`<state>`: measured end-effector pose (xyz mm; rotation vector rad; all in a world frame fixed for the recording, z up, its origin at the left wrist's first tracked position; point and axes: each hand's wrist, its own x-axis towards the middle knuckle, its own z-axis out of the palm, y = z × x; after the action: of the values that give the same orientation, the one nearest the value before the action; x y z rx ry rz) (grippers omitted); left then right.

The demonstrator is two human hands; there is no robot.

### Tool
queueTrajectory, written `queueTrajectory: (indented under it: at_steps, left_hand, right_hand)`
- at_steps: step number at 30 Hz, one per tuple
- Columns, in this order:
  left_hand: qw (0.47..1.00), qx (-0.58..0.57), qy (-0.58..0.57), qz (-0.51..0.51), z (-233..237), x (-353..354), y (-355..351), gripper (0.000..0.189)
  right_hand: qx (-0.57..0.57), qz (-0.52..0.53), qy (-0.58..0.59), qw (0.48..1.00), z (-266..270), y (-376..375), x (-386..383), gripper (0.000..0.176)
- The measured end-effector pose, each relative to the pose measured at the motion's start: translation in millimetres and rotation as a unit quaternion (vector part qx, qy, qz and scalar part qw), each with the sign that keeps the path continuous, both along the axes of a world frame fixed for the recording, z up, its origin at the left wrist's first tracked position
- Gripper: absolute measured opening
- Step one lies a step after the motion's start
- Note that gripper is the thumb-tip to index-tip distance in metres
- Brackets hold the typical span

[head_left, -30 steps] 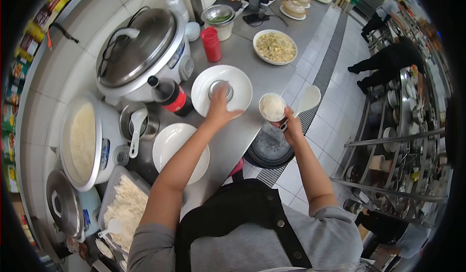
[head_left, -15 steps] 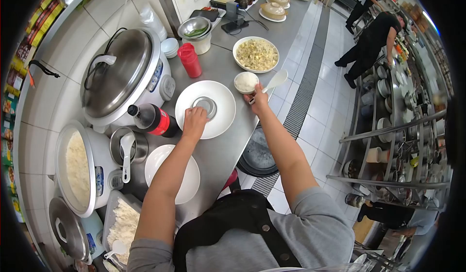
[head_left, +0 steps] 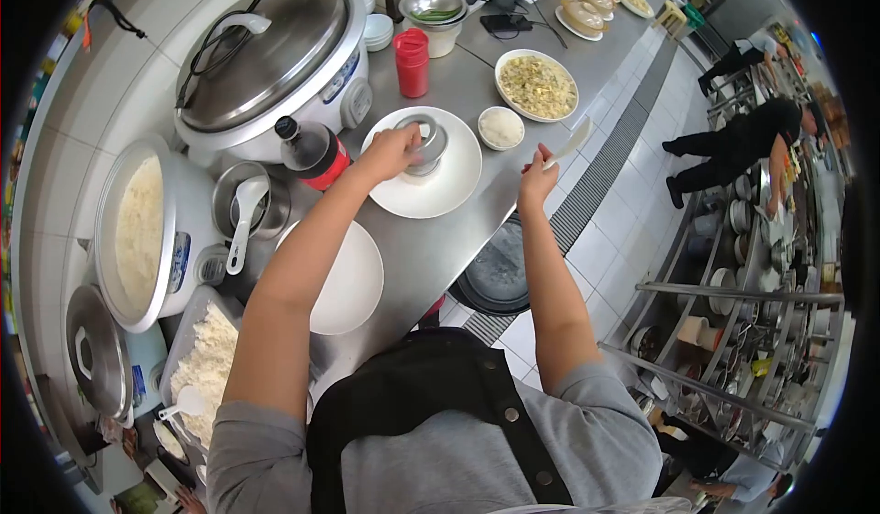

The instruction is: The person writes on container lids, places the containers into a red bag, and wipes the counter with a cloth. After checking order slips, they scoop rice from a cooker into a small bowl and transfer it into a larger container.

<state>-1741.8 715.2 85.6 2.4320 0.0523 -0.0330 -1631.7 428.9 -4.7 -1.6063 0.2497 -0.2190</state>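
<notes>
My left hand (head_left: 391, 154) has its fingers closed on a small round metal cup (head_left: 431, 138), which overlaps the white plate (head_left: 458, 184) in this view. Off the counter's edge, my right hand (head_left: 539, 182) grips a white rice paddle (head_left: 572, 143) by its handle, blade pointing up and away. Between the hands, a little farther back, a small white bowl of rice (head_left: 501, 129) stands on the counter. Behind it sits a larger bowl of yellowish fried rice (head_left: 537, 86). Nearer my body lies a second white plate (head_left: 346, 285), partly covered by my left forearm.
A cola bottle (head_left: 312, 154) and a red squeeze bottle (head_left: 412, 63) stand beside the plate. Leftward are a lidded rice cooker (head_left: 275, 55), an open cooker of rice (head_left: 137, 230) and a metal pot (head_left: 275, 204) holding a paddle. Co-workers, one in black (head_left: 747, 143), are across the aisle.
My right hand has let go of the small rice bowl and drawn back with the paddle. My left hand has shifted the metal cup from the plate's middle toward its far side. The view has shifted.
</notes>
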Motion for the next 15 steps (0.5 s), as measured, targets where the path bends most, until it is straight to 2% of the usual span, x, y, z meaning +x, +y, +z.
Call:
queueTrajectory:
  at_steps: [1,2,4,6,7,9,10,11,14,15]
  left_hand:
    - [0.998,-0.043,-0.048,0.021,6.4,-3.2,0.8,0.028]
    - [0.991,-0.085,-0.096,0.041,14.9,-6.7,0.5,0.029]
    - [0.971,-0.149,-0.167,0.085,25.4,-25.3,-4.9,0.032]
    - [0.948,-0.197,-0.200,0.150,27.4,-57.9,-16.5,0.033]
    - [0.932,-0.242,-0.224,0.152,18.1,-78.3,-21.9,0.035]
    - [0.875,-0.389,-0.210,0.197,-3.7,-129.9,-35.2,0.037]
    - [0.860,-0.425,-0.175,0.223,-4.7,-157.9,-43.3,0.038]
    - [0.841,-0.460,-0.140,0.248,-5.9,-184.6,-51.3,0.040]
    - [0.741,-0.583,-0.054,0.328,3.7,-251.1,-66.3,0.043]
    - [0.730,-0.585,-0.053,0.348,7.7,-266.0,-69.1,0.042]
  right_hand:
    - [-0.037,0.035,-0.009,0.999,10.9,7.9,-12.4,0.019]
    - [-0.100,0.083,-0.118,0.984,11.3,21.9,-19.0,0.018]
    - [-0.218,0.171,-0.329,0.903,10.7,46.0,-31.9,0.019]
    - [-0.275,0.268,-0.263,0.885,24.1,66.9,-51.4,0.023]
    - [-0.301,0.316,-0.229,0.870,33.8,73.5,-58.0,0.026]
    - [-0.298,0.404,-0.195,0.843,50.0,83.4,-62.2,0.030]
    - [-0.295,0.447,-0.177,0.826,53.2,89.8,-63.7,0.033]
    - [-0.324,0.444,-0.221,0.806,41.7,95.4,-60.0,0.040]
    - [-0.416,0.441,-0.207,0.768,40.2,107.6,-55.3,0.046]
    - [-0.441,0.451,-0.197,0.750,41.0,112.7,-51.5,0.048]
